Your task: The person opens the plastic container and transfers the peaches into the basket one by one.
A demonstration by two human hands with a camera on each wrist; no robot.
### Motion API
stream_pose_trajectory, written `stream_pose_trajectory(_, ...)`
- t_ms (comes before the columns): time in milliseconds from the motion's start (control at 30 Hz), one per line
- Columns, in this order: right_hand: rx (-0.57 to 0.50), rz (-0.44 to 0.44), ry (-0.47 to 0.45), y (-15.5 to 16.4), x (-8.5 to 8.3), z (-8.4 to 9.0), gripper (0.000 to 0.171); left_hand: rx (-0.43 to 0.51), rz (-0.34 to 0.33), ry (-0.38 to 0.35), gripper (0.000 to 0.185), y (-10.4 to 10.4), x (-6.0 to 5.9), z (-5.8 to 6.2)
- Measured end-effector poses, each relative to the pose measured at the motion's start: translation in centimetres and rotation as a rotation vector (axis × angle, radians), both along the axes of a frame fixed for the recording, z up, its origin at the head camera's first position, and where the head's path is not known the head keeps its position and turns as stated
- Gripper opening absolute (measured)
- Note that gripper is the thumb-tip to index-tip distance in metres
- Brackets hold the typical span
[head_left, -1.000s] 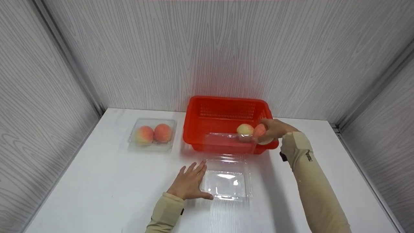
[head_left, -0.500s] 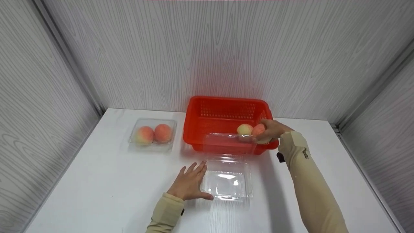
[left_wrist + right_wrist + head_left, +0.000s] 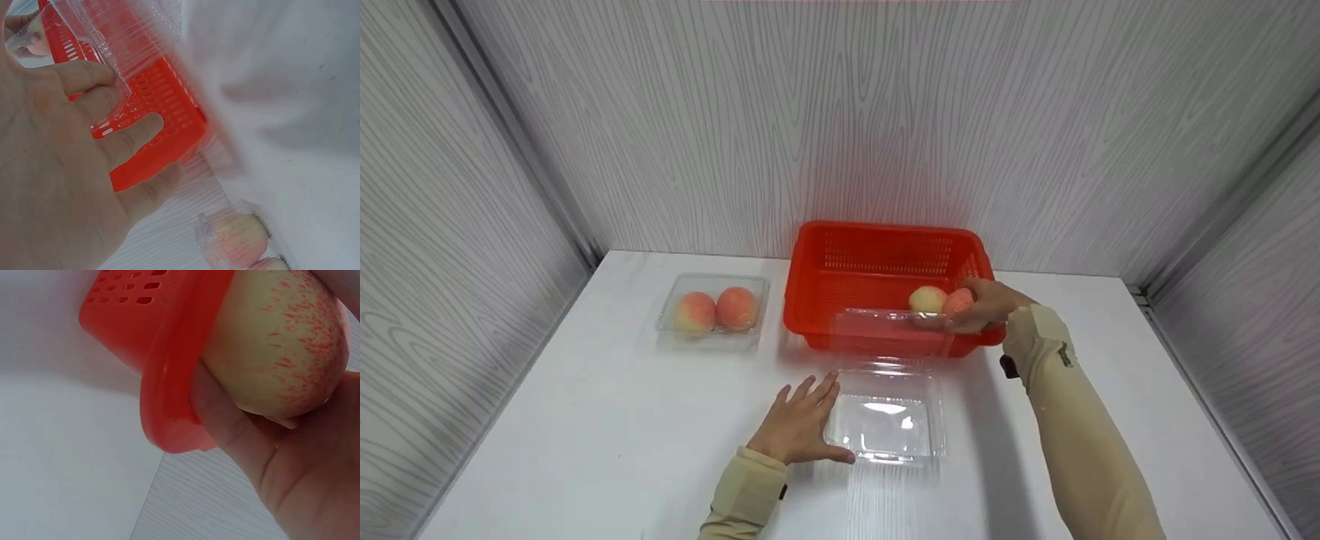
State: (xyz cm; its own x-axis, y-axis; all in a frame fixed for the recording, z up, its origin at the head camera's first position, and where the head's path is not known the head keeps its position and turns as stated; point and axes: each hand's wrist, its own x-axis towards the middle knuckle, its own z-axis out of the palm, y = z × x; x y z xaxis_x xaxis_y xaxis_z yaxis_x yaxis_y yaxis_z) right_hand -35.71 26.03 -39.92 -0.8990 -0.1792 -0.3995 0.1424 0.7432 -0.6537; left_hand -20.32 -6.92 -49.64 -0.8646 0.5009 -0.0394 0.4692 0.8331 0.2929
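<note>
My right hand (image 3: pixel 994 301) reaches over the right rim of the red basket (image 3: pixel 840 289) and grips a pink and cream peach (image 3: pixel 959 301); the right wrist view shows thumb and fingers round the peach (image 3: pixel 281 349). A second, paler peach (image 3: pixel 928 299) lies in the basket just left of it. An opened clear plastic box (image 3: pixel 885 427) stands in front, its raised lid overlapping the basket's front in the head view. My left hand (image 3: pixel 796 424) has its fingers spread at the box's left edge; in the left wrist view its fingers (image 3: pixel 132 135) are extended against the clear plastic.
At the left, a clear plastic box (image 3: pixel 666 311) holds two peaches (image 3: pixel 737 308) side by side. All stands on a white table (image 3: pixel 585 442). Behind rises a grey wood-grain wall (image 3: pixel 697 135), with side walls left and right.
My right hand and forearm have shifted slightly left with the gripped peach. The left hand and both boxes have stayed put.
</note>
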Motion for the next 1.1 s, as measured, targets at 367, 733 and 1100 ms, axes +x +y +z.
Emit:
stream_pose_trajectory(367,0.008,-0.05,-0.032,-0.9,0.4,-0.5,0.083,0.019,0.008,-0.016,0.11,-0.2,0.4,0.1)
stream_pose_trajectory(733,0.122,0.059,0.07,-0.9,0.7,-1.3,0.075,0.025,-0.004,-0.027,0.11,-0.2,0.7,0.3)
stream_pose_trajectory(1100,0.255,0.146,0.131,-1.1,0.1,-2.2,0.077,0.014,0.007,-0.007,0.11,-0.2,0.7,-0.1)
